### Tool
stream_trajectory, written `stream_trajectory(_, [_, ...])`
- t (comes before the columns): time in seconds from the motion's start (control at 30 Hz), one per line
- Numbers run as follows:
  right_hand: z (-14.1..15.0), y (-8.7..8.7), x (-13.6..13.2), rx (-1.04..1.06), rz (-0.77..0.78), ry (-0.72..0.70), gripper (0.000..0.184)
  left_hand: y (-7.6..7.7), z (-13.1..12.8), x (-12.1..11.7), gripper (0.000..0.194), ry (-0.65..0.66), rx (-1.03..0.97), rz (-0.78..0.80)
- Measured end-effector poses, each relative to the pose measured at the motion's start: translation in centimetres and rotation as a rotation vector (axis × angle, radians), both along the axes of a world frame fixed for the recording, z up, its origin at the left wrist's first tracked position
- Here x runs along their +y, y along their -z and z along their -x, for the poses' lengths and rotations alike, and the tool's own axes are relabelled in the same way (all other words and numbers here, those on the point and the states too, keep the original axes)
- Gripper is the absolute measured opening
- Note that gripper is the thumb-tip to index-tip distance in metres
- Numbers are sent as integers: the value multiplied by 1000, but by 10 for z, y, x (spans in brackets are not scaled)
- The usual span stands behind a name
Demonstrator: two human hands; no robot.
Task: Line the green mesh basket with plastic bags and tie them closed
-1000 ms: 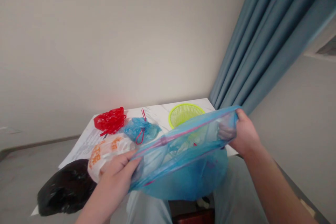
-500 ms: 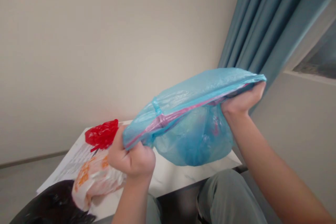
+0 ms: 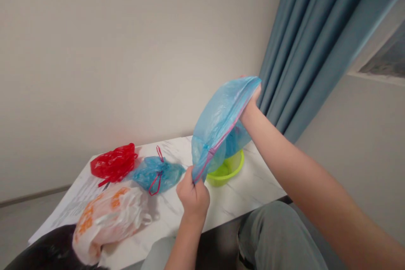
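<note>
A thin blue plastic bag (image 3: 218, 118) with a pink drawstring along its rim is stretched between my hands, its mouth facing me. My left hand (image 3: 193, 192) is closed on the lower left corner of the rim. At the upper right corner, my right hand (image 3: 254, 96) grips the rim, its fingers mostly hidden by the plastic. Below the bag, a lime-green plastic basin (image 3: 226, 173) stands on the white marbled tabletop (image 3: 249, 185), partly covered from view by the bag.
Left of my hands lie a knotted blue bag (image 3: 158, 173) with pink ties, a red plastic bag (image 3: 115, 162), a white bag with orange print (image 3: 110, 219) and a black bag (image 3: 47, 249). A printed sheet (image 3: 66, 206) lies under them. A blue curtain (image 3: 303, 50) hangs at right.
The bag has tilted steeper and looks narrower, with my hands closer together. My left hand moved right and my right hand moved left and slightly up. The basin and knotted blue bag came into view.
</note>
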State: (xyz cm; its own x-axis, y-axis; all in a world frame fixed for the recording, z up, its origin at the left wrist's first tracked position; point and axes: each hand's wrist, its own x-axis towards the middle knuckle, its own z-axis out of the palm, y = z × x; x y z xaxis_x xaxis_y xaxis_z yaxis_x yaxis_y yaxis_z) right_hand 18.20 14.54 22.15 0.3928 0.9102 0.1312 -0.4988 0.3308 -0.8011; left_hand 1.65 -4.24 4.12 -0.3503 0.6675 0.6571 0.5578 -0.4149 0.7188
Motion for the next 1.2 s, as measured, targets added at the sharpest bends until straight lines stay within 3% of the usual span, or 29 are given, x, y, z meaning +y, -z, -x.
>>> stream_trajectory(0.03, [2,14,2,46,-22,-68,38,-3,-3,-1,19,52,-60,78])
stream_trajectory(0.13, [-1,72,-3,-103,160,135,25,-12,-6,-3,19,117,-254,212])
stream_trajectory(0.27, [-15,150,-33,-758,472,127,15,-21,2,2,18,151,-375,277])
stream_trajectory(0.33, [-20,174,-52,-1087,568,164,27,-22,8,12,15,133,-379,310])
stream_trajectory(0.4, [-18,189,-67,-1354,566,207,34,-19,15,25,14,103,-361,351])
stream_trajectory(0.53, [-1,212,-75,-1653,505,185,26,3,28,58,21,39,-273,424])
stream_trajectory(0.63, [13,232,-66,-1646,600,-105,27,22,35,82,24,9,-161,474])
stream_trajectory(0.73, [22,246,-54,-1558,631,-408,13,36,42,103,26,14,-76,517])
stream_trajectory(0.83, [27,252,-45,-1558,617,-512,13,51,48,121,28,34,-110,527])
stream_trajectory(0.9, [29,250,-41,-1566,627,-479,13,64,50,127,27,39,-185,510])
stream_trajectory(1.03, [27,238,-31,-1547,729,-193,20,91,53,125,28,-31,-313,569])
stream_trajectory(1.2, [17,224,-17,-1406,692,8,25,99,52,119,36,30,-438,712])
